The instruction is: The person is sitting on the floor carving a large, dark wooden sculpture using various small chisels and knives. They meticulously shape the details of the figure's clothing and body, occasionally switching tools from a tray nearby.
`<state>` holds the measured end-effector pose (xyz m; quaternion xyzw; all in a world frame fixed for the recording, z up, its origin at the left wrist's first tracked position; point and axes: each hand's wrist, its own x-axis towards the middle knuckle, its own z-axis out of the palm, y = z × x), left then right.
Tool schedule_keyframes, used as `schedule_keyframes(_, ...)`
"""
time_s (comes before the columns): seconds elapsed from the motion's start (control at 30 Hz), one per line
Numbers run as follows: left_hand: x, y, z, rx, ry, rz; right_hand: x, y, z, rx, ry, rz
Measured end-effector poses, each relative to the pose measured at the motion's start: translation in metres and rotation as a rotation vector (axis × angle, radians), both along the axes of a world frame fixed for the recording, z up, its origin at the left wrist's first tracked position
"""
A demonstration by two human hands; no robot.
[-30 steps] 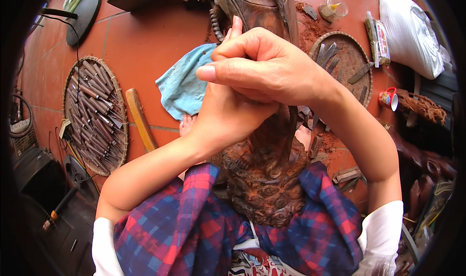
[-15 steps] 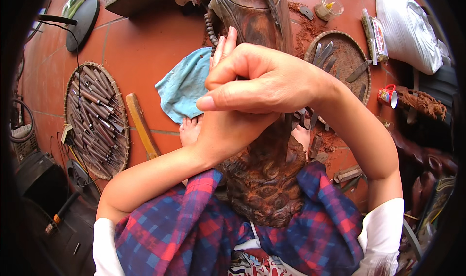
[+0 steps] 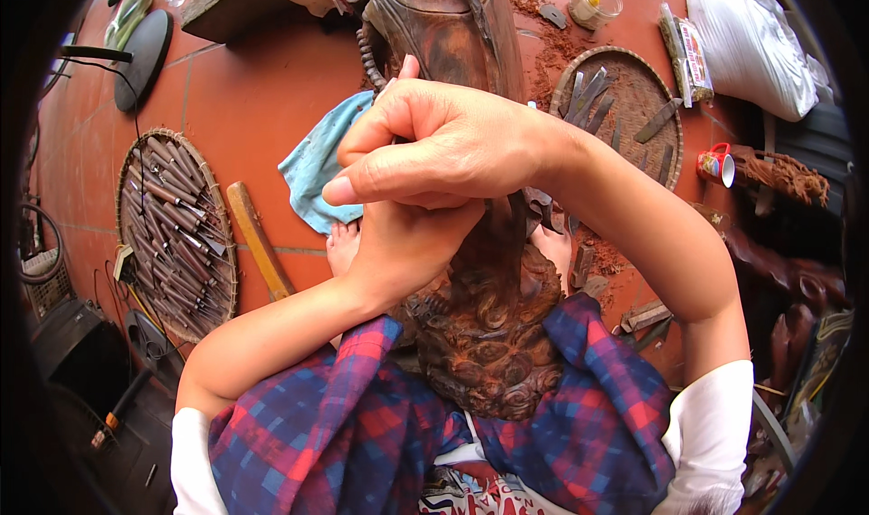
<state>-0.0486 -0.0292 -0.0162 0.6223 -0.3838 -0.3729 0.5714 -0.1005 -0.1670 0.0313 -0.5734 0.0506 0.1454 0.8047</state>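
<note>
Two hands meet above a carved wooden sculpture [image 3: 489,325] resting on the person's lap: the right hand [image 3: 444,148] curls shut over the left hand [image 3: 407,239], whose fingers it hides (any tool between them cannot be seen). Outward on the red tiled floor [image 3: 262,99] lie a blue cloth [image 3: 312,166], a wooden mallet [image 3: 258,248] and a round woven tray of chisels [image 3: 176,234].

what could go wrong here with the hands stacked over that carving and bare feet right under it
1. The right hand covers the left hand above the wooden carving, so the contact point is hidden from view; a slip there could nick a finger.
2. A bare foot lies beside the carving's base, close to any dropped tool or chip.
3. Loose chisels in the round basket and wood dust on the tile floor could make footing risky.
</note>
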Motion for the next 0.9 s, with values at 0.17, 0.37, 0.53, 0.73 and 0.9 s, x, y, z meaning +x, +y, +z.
schedule_keyframes(0.17,0.005,0.013,-0.026,0.042,-0.267,-0.084,-0.004,0.004,-0.011,-0.213,-0.205,-0.053)
schedule_keyframes(0.37,-0.001,0.0,-0.007,0.041,-0.228,-0.069,0.001,-0.001,-0.004,-0.232,-0.2,-0.007)
schedule_keyframes(0.53,0.0,0.002,-0.01,-0.005,-0.228,-0.078,0.001,0.003,-0.005,-0.212,-0.199,0.005)
schedule_keyframes(0.73,0.005,0.005,-0.019,-0.036,-0.215,-0.174,-0.008,0.006,0.003,-0.316,-0.2,-0.027)
schedule_keyframes(0.9,0.002,0.003,-0.014,-0.113,-0.372,-0.14,-0.005,0.008,0.001,-0.24,-0.174,-0.028)
